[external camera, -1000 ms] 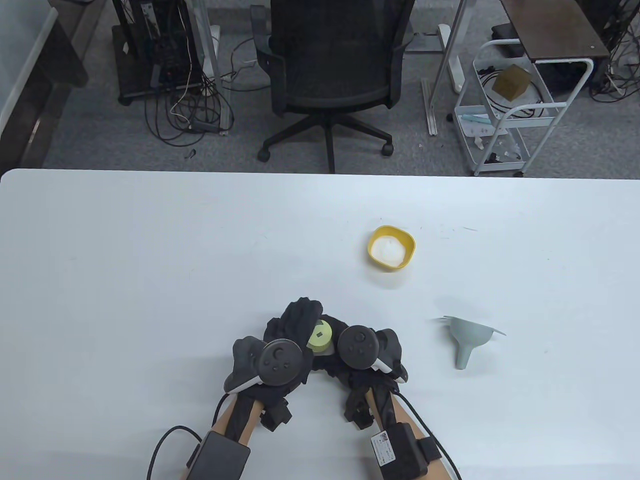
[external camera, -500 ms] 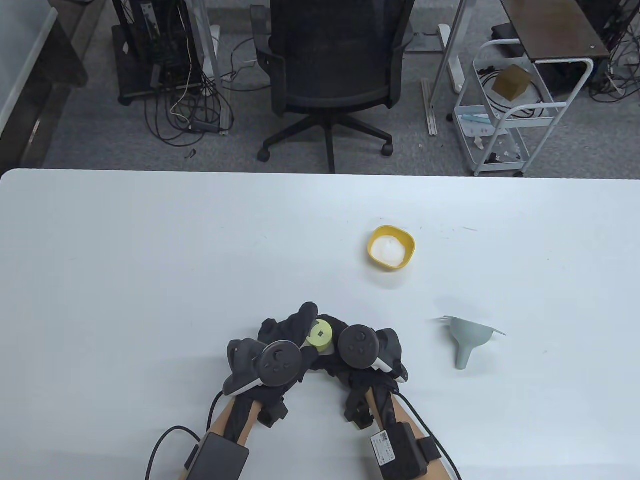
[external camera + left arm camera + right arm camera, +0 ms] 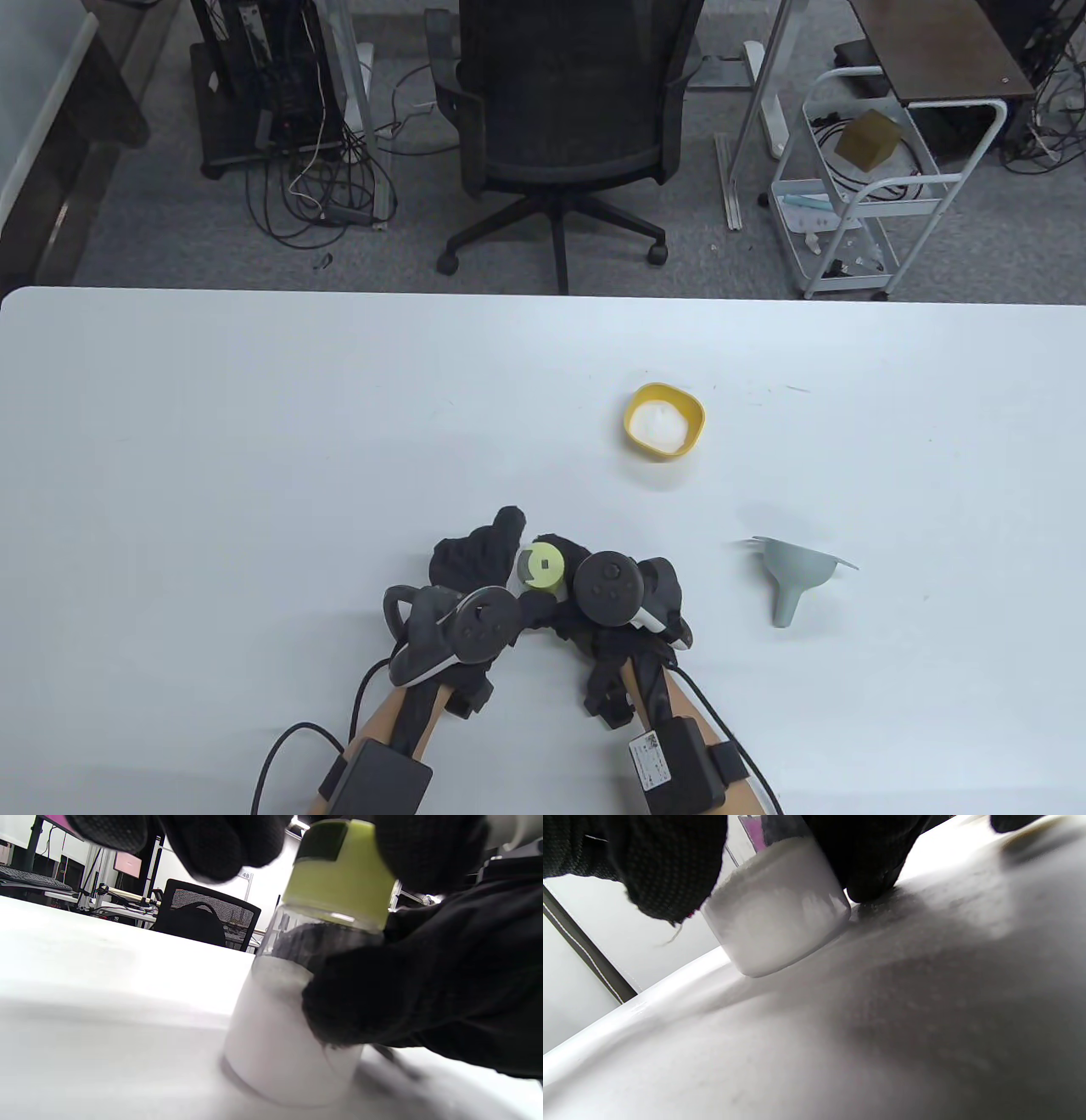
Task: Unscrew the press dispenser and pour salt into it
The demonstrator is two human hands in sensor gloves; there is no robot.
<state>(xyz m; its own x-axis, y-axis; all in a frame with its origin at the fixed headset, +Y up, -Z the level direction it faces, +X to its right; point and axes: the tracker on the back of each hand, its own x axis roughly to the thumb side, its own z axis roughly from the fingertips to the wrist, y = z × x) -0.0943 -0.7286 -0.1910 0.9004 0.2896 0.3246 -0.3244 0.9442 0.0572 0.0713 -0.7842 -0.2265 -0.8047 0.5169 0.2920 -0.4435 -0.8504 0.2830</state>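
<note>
The press dispenser is a clear jar [image 3: 280, 1043] with a yellow-green cap [image 3: 540, 567], near the table's front middle. White grains fill its lower part, as the right wrist view [image 3: 780, 925] shows. My left hand [image 3: 488, 552] has its fingers [image 3: 220, 844] around the cap [image 3: 339, 870] from above. My right hand [image 3: 594, 586] grips the jar body, its fingers [image 3: 382, 997] wrapped around the glass just below the cap. The jar's base rests on the table. A yellow bowl [image 3: 665, 419] holding white salt sits farther back to the right.
A grey funnel [image 3: 793, 577] lies on its side to the right of my hands. The white table [image 3: 254, 441] stretches wide to both sides. An office chair [image 3: 564, 127] and a white cart [image 3: 865, 187] stand beyond the far edge.
My left hand has twisted on the cap: its tracker swung down and toward me, and the square mark on the cap has turned. My right hand and the jar have stayed in place.
</note>
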